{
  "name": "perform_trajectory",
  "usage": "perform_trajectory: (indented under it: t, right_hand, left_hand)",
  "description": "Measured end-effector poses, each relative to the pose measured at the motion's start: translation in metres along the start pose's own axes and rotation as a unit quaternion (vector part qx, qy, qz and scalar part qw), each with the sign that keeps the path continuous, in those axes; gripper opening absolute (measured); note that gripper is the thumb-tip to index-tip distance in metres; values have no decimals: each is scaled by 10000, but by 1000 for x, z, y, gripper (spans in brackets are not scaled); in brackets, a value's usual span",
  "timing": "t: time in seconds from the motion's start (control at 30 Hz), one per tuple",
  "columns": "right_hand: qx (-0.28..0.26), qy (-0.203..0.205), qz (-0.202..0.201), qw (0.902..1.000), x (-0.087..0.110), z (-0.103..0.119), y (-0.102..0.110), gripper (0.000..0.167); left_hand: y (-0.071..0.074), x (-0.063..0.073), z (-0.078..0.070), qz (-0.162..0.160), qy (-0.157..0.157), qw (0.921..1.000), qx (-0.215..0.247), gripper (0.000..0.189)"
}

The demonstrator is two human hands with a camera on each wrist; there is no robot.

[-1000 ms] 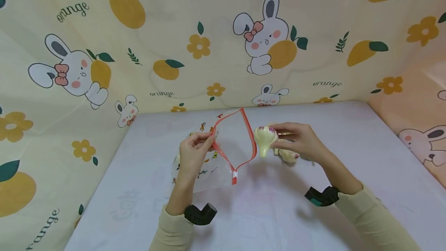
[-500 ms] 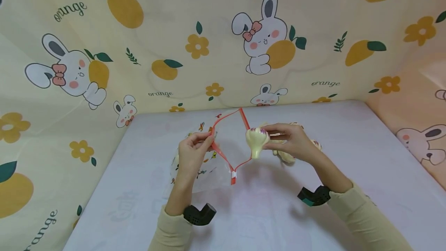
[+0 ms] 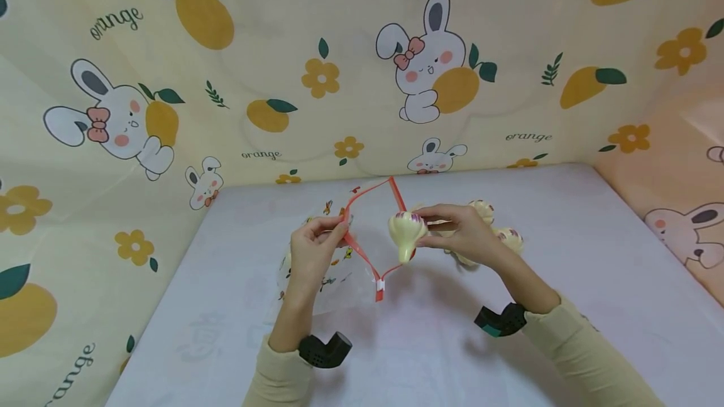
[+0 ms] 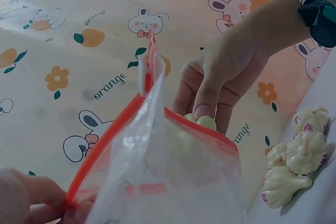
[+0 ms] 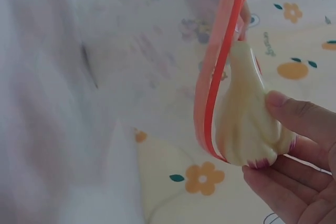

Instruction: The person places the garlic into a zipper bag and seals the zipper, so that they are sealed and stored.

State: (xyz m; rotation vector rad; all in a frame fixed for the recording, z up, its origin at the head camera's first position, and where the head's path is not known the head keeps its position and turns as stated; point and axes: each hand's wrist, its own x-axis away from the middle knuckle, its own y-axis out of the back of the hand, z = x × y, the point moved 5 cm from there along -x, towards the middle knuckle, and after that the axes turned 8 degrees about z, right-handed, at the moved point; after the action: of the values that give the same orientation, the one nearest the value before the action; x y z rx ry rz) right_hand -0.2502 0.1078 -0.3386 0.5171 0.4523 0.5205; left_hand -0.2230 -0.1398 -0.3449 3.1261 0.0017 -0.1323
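Observation:
My left hand (image 3: 313, 249) pinches the red zip edge of a clear zip bag (image 3: 362, 254) printed with small coloured figures. The bag's mouth gapes in a diamond, its white slider hanging at the lower corner. Between the thumb and fingers of my right hand (image 3: 465, 235) is a glossy cream garlic bulb (image 3: 406, 230) with purple streaks, its stem pointing down. In the head view the bulb overlaps the right side of the mouth. From the right wrist, the garlic stands right at the red edge. The left wrist view shows it partly behind the bag's film.
Several more garlic bulbs (image 4: 306, 151) lie clustered on the white tabletop (image 3: 226, 357), partly hidden behind my right hand in the head view. A fabric backdrop (image 3: 351, 30) with rabbits and oranges rises behind the table. Black cameras are strapped to both wrists.
My right hand has moved left with the garlic bulb, from beside the bag's right edge to across its mouth. More garlic bulbs show behind it. My left hand has stayed nearly still.

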Motion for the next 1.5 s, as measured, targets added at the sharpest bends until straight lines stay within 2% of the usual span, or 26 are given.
perform_trajectory:
  t: [0.37, 0.67, 1.1, 1.23, 1.37, 1.5]
  right_hand:
    - [92, -246, 104, 9996, -2, 0, -5, 49]
    - [-74, 100, 183, 9998, -3, 2, -7, 47]
    - [260, -119, -192, 9994, 15, -14, 9, 37]
    - [248, -363, -256, 9987, 25, -24, 19, 35]
    - [304, -820, -252, 9959, 36, -32, 29, 38]
    - [522, -974, -357, 9932, 44, -36, 40, 36]
  left_hand:
    - [1, 1, -2, -23, -57, 10000, -31, 20]
    - [3, 1, -4, -98, -207, 9997, 62, 20]
    - [5, 0, -2, -98, -129, 9999, 59, 20]
    - [5, 0, -3, -99, -206, 9997, 126, 20]
    - [5, 0, -2, -53, -204, 9996, 170, 21]
    - [5, 0, -2, -36, -114, 9999, 116, 21]
